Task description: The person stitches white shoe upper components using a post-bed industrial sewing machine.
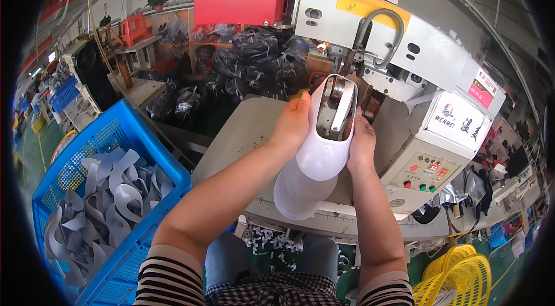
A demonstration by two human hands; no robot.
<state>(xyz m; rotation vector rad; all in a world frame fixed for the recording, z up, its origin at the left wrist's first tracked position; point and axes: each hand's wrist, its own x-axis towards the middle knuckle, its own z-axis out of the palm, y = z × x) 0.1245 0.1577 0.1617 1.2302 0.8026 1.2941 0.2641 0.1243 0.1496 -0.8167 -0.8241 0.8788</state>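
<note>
A white shoe upper [316, 158] is fitted around the metal post [337, 106] of a sewing-type machine, which shows through its oval opening. My left hand [293, 123] grips the upper's left edge, thumb on top near the far end. On the opposite side, my right hand [362, 139] holds the right edge, its fingers partly hidden by the upper. A second rounded white shape [302, 195] hangs below the upper's near end; I cannot tell if it is part of the same piece. The machine head [352, 19] stands just above and beyond the opening.
On the left, a blue plastic basket [167, 153] holds many curved pale strips. A control box [425, 170] with buttons sits right of my right hand. Yellow baskets [483, 271] stand at the lower right. Black bags [254, 45] are piled behind the worktable [231, 132].
</note>
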